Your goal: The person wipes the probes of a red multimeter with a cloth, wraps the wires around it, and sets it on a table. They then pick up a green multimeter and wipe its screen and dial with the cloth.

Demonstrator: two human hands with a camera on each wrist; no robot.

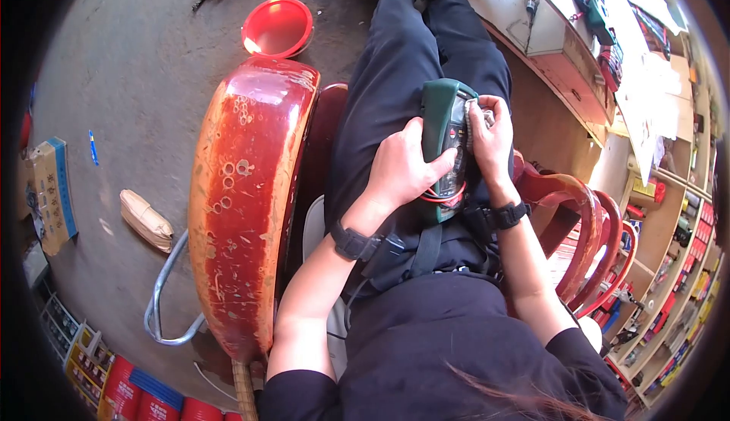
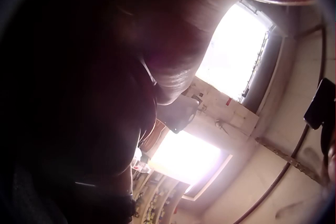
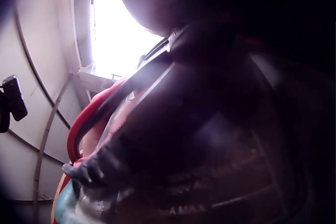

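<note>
A multimeter [image 1: 437, 117] in a dark green case is held over the lap, its dial face turned to the right. My left hand [image 1: 403, 164] grips its left side, the thumb lying across the front near the lower part. A red test lead [image 1: 445, 197] loops round the bottom end; its red curve also shows in the right wrist view. At the upper right of the face, my right hand [image 1: 493, 136] pinches a small crumpled whitish-grey piece [image 1: 487, 118] against the meter. What that piece is I cannot tell. The left wrist view is mostly dark.
A scratched red wooden armrest [image 1: 247, 193] stands at the left, with a red bucket [image 1: 278, 27] beyond it. To the right are a workbench [image 1: 547, 48] with tools and shelves [image 1: 677, 269] of boxes. A blue pen [image 1: 93, 148] lies on the floor.
</note>
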